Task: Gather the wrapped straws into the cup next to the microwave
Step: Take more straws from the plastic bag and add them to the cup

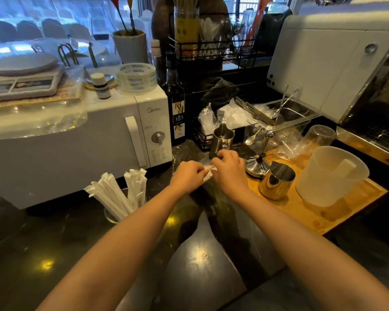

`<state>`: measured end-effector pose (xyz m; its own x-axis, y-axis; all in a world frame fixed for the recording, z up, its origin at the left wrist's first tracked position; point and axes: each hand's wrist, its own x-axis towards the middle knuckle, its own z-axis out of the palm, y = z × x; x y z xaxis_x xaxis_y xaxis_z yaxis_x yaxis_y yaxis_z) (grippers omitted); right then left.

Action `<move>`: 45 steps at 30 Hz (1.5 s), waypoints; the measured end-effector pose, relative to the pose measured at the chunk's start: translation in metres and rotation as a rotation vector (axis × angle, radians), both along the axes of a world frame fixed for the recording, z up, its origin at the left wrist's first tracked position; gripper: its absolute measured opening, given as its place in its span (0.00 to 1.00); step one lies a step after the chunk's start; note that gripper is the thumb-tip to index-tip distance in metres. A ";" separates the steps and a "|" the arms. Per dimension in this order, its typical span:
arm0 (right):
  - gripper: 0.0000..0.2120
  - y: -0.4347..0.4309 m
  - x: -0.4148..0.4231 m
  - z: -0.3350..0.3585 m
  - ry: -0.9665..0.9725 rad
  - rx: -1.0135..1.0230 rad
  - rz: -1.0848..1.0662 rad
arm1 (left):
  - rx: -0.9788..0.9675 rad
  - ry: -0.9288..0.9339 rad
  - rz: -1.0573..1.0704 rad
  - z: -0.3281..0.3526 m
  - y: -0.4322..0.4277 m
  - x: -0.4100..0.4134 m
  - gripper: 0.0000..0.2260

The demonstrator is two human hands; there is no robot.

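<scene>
Both hands, left hand (187,175) and right hand (229,168), pinch wrapped straws (209,170) on the worktop (200,254); next, carry them left into the cup (112,217).

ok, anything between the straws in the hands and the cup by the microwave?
Nothing visible. Both hands hold the wrapped straws over bare dark counter; the cup sits down-left by the microwave, already bristling with straws.

A dark glossy counter (54,254) carries a white microwave (81,140), a clear cup (116,215) of wrapped straws (112,194) before it, a syrup bottle (176,108), a steel pitcher (221,140) and a wooden tray (312,212).
</scene>
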<state>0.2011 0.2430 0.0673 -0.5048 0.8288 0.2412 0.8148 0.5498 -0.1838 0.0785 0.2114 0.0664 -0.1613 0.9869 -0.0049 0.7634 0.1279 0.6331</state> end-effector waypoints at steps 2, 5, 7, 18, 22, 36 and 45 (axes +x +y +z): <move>0.17 -0.005 -0.006 0.009 0.113 -0.003 -0.046 | 0.045 -0.007 0.016 0.009 -0.003 -0.005 0.12; 0.13 -0.013 -0.017 0.017 0.327 -0.094 -0.114 | 0.115 -0.081 0.040 0.021 -0.011 -0.011 0.11; 0.07 -0.018 -0.025 0.021 0.504 -0.226 -0.139 | 0.154 -0.136 0.047 0.026 -0.016 -0.014 0.10; 0.14 -0.063 -0.050 0.035 0.892 -0.709 -0.158 | 0.141 -0.513 0.075 0.034 -0.049 -0.023 0.15; 0.16 -0.078 -0.051 0.040 0.949 -0.762 -0.144 | 0.103 -0.615 0.054 0.037 -0.064 -0.022 0.15; 0.14 -0.101 -0.043 0.040 0.959 -1.151 0.061 | 0.144 -0.664 0.137 0.044 -0.116 -0.016 0.15; 0.13 -0.107 -0.037 0.038 0.688 -1.005 0.241 | 0.119 -0.640 0.235 0.043 -0.141 -0.008 0.13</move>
<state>0.1641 0.1360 0.1058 -0.6902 0.7030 -0.1717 0.2795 0.0401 -0.9593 0.0706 0.0704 0.1096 -0.3722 0.9259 -0.0646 0.1954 0.1462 0.9698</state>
